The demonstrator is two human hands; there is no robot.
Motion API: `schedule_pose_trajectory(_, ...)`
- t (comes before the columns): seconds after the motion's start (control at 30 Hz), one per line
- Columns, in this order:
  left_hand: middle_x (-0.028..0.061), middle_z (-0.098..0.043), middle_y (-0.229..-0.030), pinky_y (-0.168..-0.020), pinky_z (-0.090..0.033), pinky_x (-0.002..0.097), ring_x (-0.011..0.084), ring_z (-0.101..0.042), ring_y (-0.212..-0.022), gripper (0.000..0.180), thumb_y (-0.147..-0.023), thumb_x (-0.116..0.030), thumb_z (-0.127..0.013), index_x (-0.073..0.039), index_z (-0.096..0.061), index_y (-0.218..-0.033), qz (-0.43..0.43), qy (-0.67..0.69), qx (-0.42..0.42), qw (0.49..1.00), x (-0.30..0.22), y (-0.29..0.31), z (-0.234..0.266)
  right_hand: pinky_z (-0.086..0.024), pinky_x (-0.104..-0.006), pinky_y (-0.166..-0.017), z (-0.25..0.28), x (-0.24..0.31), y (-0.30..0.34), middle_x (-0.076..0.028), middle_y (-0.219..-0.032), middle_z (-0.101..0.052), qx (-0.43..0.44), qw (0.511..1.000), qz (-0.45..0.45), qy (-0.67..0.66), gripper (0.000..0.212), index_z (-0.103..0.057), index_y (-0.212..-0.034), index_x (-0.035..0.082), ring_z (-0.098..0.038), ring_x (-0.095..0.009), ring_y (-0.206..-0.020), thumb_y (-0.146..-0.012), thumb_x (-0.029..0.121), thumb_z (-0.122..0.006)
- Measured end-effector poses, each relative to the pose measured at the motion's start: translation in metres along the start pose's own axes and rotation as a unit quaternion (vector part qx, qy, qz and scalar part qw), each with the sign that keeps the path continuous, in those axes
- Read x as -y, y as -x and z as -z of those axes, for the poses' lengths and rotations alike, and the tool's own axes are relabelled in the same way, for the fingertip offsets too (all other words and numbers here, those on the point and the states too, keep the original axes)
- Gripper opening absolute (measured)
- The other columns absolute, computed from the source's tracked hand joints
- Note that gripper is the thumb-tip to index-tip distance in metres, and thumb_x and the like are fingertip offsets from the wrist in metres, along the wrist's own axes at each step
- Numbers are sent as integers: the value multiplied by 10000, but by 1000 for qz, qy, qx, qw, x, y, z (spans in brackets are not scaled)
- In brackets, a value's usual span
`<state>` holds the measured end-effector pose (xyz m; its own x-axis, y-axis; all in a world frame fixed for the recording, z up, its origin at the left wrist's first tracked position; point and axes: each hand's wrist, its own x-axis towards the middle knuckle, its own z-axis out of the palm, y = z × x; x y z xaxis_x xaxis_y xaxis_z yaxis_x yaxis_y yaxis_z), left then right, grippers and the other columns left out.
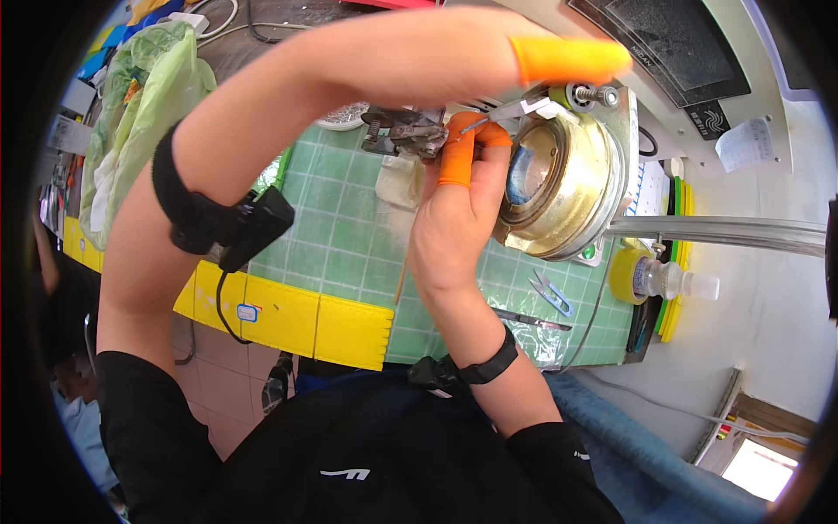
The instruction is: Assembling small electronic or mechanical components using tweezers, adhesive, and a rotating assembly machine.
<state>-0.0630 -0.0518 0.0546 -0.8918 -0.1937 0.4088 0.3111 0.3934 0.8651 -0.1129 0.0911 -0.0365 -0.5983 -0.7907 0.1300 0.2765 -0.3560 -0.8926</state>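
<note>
My left arm arches across the top. My left hand (476, 52) is above the machine, one finger in an orange finger cot stretched right over a small roller with a knurled screw (580, 96); its other fingers are hidden or blurred. Below it, my right hand (458, 210) has orange cots on its fingertips, pinched together at the narrow tip of a grey pointed tool (515, 110). Whatever sits between those fingers is too small to make out. Left of the fingertips is a dark metal fixture (406, 133). A round brass-coloured machine head (559, 179), blue inside, stands close on their right.
Blue-handled thread snips (552, 293) and dark tweezers (532, 320) lie on the green gridded mat (336, 236). A yellow tape roll (625, 275) and a clear bottle (676, 281) stand at right. A yellow strip (288, 319) lines the front edge. A green plastic bag (144, 113) hangs far left.
</note>
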Motion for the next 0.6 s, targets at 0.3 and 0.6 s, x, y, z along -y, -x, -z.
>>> schedule_pose_trajectory(0.3, 162, -656, -1229, -942, -511, 362, 259, -647, -1103, 222, -863, -42, -688, 14, -694, -1078, -47, -212, 186, 958, -1, 21, 34, -446, -225, -767, 1, -5, -21, 18, -1077, -561, 3, 998, -58, -25, 231, -496, -1281, 84, -540, -60, -909, -1071, 180, -485)
schedule_pose_trajectory(0.6, 101, -682, -892, -622, -514, 338, 278, -667, -764, 138, -751, -9, -764, 2, -666, -848, -35, -320, 26, 946, -53, 81, -15, -403, -248, -718, 12, 3, 28, -11, -971, -487, 10, 997, -77, 10, 211, -473, -1212, 69, -437, -77, -773, -1079, 231, -484)
